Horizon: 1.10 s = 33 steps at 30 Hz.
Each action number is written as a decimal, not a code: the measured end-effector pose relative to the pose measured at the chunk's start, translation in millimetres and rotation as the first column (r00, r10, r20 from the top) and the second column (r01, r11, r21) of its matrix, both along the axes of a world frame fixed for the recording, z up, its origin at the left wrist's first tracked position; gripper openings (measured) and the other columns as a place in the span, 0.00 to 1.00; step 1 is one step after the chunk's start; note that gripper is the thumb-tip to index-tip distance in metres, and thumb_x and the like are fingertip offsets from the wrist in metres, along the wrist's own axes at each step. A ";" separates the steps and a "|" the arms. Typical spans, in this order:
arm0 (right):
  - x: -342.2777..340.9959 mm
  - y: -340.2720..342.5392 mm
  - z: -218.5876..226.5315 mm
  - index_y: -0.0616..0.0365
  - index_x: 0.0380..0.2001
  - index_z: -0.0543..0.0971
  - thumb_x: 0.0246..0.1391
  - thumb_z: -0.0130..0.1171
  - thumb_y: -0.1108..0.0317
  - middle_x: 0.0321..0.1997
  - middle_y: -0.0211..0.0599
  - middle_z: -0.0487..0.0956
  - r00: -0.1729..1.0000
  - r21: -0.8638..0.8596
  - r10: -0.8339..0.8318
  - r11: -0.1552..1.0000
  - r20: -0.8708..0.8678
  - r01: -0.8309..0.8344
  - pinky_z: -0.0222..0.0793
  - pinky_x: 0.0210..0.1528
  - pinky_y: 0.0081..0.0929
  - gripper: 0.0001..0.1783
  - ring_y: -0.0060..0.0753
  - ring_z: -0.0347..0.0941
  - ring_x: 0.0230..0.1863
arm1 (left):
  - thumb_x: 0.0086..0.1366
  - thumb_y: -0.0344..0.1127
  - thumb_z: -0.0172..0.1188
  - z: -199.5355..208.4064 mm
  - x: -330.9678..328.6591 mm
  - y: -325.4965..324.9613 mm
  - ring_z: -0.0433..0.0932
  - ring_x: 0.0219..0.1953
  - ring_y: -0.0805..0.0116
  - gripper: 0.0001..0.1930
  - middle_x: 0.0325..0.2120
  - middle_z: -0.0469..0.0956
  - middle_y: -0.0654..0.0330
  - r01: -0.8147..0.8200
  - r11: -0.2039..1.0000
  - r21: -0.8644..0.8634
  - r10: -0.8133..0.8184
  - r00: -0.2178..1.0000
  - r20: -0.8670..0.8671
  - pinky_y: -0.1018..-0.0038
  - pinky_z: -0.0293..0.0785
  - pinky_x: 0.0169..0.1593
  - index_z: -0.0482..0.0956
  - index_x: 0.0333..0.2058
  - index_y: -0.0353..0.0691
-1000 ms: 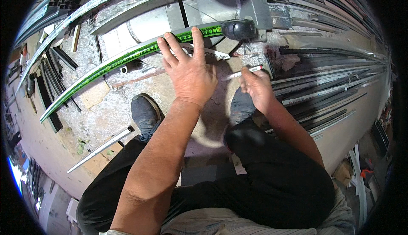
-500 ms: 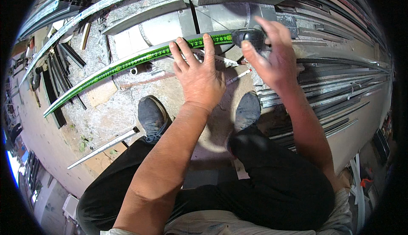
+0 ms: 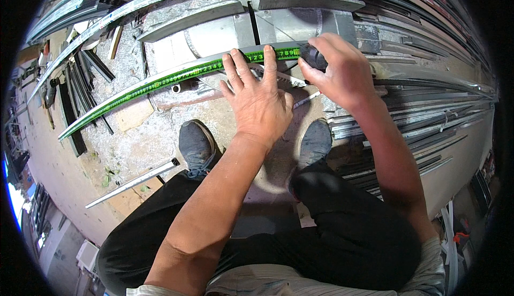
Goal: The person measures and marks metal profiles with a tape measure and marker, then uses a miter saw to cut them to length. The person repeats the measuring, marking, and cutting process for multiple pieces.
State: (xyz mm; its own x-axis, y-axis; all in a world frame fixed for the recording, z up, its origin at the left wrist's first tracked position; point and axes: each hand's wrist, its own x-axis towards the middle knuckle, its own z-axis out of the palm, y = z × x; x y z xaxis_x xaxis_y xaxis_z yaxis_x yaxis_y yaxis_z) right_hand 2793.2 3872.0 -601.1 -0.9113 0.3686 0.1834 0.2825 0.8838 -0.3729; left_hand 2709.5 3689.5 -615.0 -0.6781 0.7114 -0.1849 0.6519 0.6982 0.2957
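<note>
A green tape measure blade (image 3: 144,89) runs along a long grey metal strip (image 3: 203,61), which crosses the metal saw base from the near left. The fisheye view makes both look bowed. My left hand (image 3: 257,103) lies over the blade with fingers stretched out, pressing it against the strip. At the blade's right end my right hand (image 3: 342,74) has its thumb and fingers around the dark tape measure case (image 3: 314,58). A slim white marker or pencil (image 3: 307,100) with a red tip lies just below that hand.
The saw base (image 3: 211,36) has a raised fence (image 3: 316,1) and a dark slot (image 3: 253,23). Metal profiles (image 3: 407,116) lie stacked at the right. More offcuts (image 3: 77,82) and a long white strip (image 3: 136,4) are at the left. My shoes (image 3: 197,145) stand below the base.
My right hand has closed around the tape measure case, where its fingers were spread beside it. The left hand stays on the blade. The whole view has shifted slightly.
</note>
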 end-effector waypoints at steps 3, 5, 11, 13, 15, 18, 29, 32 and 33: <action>1.8 -4.3 3.2 0.56 0.45 0.83 0.52 0.77 0.55 0.45 0.42 0.82 1.000 -0.036 -0.014 0.999 0.014 0.014 0.81 0.44 0.45 0.22 0.52 0.84 0.42 | 0.60 0.47 0.67 11.5 -2.6 -4.0 0.43 0.77 0.21 0.51 0.74 0.46 0.23 0.005 1.000 -0.028 -0.005 1.000 0.008 0.27 0.49 0.72 0.52 0.80 0.54; 1.2 -9.7 10.0 0.57 0.44 0.83 0.52 0.77 0.55 0.45 0.43 0.82 0.999 -0.072 -0.007 0.997 0.047 0.011 0.81 0.44 0.45 0.23 0.52 0.84 0.42 | 0.62 0.47 0.66 23.5 -5.5 -10.8 0.46 0.77 0.25 0.49 0.74 0.50 0.26 0.016 0.999 -0.031 -0.017 1.000 -0.026 0.29 0.49 0.73 0.54 0.79 0.54; 23.8 -39.6 11.7 0.56 0.44 0.84 0.50 0.79 0.56 0.46 0.40 0.82 0.999 -0.153 0.033 0.987 -0.034 -0.038 0.83 0.42 0.39 0.23 0.44 0.84 0.40 | 0.69 0.42 0.64 66.2 -41.7 -37.6 0.73 0.65 0.46 0.31 0.64 0.73 0.40 0.049 0.996 0.071 -0.036 0.985 -0.168 0.48 0.65 0.70 0.74 0.68 0.40; 34.3 -54.2 11.9 0.56 0.42 0.84 0.50 0.79 0.55 0.44 0.38 0.81 0.998 -0.123 0.052 0.991 -0.029 -0.055 0.85 0.40 0.34 0.22 0.39 0.84 0.38 | 0.72 0.43 0.64 66.5 -74.8 -44.0 0.80 0.59 0.50 0.28 0.59 0.78 0.40 -0.105 0.990 0.095 0.109 0.994 -0.031 0.52 0.75 0.64 0.76 0.67 0.38; 46.8 -66.6 6.2 0.56 0.41 0.84 0.51 0.79 0.54 0.44 0.39 0.81 0.998 -0.161 0.054 0.986 0.041 -0.047 0.86 0.39 0.34 0.22 0.39 0.84 0.38 | 0.74 0.48 0.66 69.1 -108.5 -50.0 0.84 0.57 0.49 0.28 0.56 0.81 0.38 -0.335 0.940 0.070 0.315 0.928 0.199 0.56 0.80 0.61 0.78 0.65 0.36; 56.0 -83.5 -2.7 0.56 0.41 0.82 0.54 0.76 0.53 0.43 0.41 0.81 0.991 -0.252 0.094 0.965 0.092 -0.069 0.85 0.40 0.40 0.21 0.45 0.85 0.39 | 0.74 0.56 0.65 51.6 -169.8 -89.0 0.78 0.65 0.44 0.33 0.61 0.78 0.36 -0.229 0.973 -0.001 0.229 0.971 0.064 0.55 0.74 0.68 0.77 0.65 0.33; 77.1 -118.4 -55.1 0.57 0.48 0.82 0.59 0.71 0.47 0.50 0.50 0.79 0.922 -0.339 0.204 0.937 0.329 -0.087 0.84 0.45 0.49 0.26 0.57 0.84 0.46 | 0.67 0.77 0.57 17.2 -252.7 -145.8 0.82 0.59 0.40 0.50 0.55 0.82 0.34 -0.026 0.960 -0.280 0.121 0.937 0.327 0.53 0.76 0.64 0.79 0.62 0.27; 79.6 -119.9 -59.4 0.58 0.51 0.81 0.62 0.68 0.47 0.51 0.51 0.78 0.902 -0.350 0.226 0.932 0.367 -0.092 0.84 0.45 0.50 0.27 0.58 0.84 0.48 | 0.67 0.77 0.58 21.9 -261.1 -141.4 0.85 0.53 0.43 0.48 0.47 0.86 0.36 0.039 0.953 -0.300 0.101 0.895 0.435 0.55 0.78 0.59 0.83 0.56 0.27; 80.3 -120.0 -60.0 0.58 0.52 0.80 0.63 0.68 0.47 0.51 0.52 0.78 0.898 -0.349 0.228 0.933 0.376 -0.091 0.84 0.45 0.50 0.27 0.58 0.84 0.48 | 0.67 0.77 0.58 20.5 -265.0 -140.1 0.85 0.52 0.44 0.48 0.46 0.86 0.37 0.075 0.947 -0.311 0.084 0.880 0.468 0.55 0.79 0.58 0.84 0.55 0.27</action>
State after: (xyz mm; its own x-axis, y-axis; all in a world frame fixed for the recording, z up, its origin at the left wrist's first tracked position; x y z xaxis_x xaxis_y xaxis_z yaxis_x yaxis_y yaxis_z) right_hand 2873.5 3752.0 -661.1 -0.9308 0.1872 -0.3140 0.3339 0.7849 -0.5219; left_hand 2444.4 3549.5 -594.5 -0.4562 0.5597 -0.6918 0.4872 0.8076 0.3322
